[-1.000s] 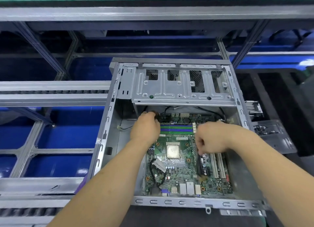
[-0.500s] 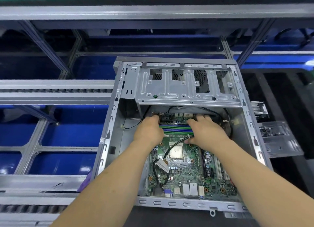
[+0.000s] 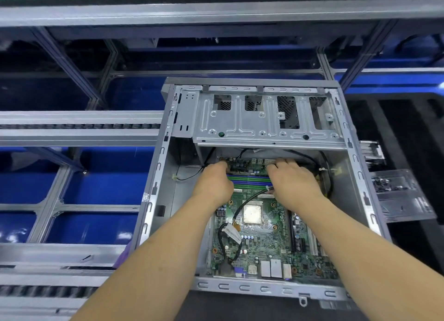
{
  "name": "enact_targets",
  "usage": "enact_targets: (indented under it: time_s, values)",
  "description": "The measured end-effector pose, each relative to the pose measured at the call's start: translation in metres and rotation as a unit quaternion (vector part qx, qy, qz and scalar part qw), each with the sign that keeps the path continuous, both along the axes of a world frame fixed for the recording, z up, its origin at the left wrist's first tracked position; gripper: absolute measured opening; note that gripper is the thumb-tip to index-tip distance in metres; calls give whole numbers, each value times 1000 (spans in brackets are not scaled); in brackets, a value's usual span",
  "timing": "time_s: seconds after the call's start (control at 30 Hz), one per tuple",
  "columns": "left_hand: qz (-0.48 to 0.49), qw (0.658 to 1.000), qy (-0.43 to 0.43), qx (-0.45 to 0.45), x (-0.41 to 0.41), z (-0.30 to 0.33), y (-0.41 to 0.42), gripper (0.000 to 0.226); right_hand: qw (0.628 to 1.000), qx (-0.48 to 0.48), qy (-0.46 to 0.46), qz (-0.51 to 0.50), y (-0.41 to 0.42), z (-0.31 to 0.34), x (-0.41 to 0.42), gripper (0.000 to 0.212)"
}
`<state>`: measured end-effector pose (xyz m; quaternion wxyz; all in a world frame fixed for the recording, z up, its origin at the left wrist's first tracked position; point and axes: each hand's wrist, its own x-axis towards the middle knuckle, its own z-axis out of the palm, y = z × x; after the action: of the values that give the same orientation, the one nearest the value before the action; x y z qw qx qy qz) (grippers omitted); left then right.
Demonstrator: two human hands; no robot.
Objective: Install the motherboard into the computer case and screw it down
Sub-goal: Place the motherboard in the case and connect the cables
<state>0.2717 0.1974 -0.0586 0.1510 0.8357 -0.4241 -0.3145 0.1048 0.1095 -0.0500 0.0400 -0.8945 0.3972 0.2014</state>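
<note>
Both forearms bare, reaching forward and converging from the lower frame edge. Left hand (image 3: 213, 183): palm down, back of hand to camera, fingers curled forward and down, tips hidden at the far end. Wrist roughly straight with the forearm. Right hand (image 3: 292, 181): palm down too, fingers (image 3: 283, 162) extended forward and slightly spread, knuckles up, thumb tucked under on the inner side and mostly hidden. Right wrist bent slightly inward. Hands sit side by side at about the same depth, apart, not touching. Can't tell whether either is pinching anything; fingertips on both are out of sight or too small to read. Elbows out of frame.
</note>
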Motion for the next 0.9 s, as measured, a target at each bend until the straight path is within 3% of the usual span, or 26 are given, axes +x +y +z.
enact_targets:
  time_s: [0.43,0.6,0.7,0.9]
  values:
    - [18,1000,15,2,-1,-2,0,43,999,23,-31,-19,-3,-7,-3,58]
    - [15,1000,12,1,-2,-1,0,42,995,35,-64,-71,-8,-8,-3,36]
    - [17,1000,11,-3,-3,-1,0,42,994,33,-69,-82,-8,-7,0,48]
    - [22,1000,8,-4,-4,2,0,43,994,2,-74,-85,-3,-7,3,50]
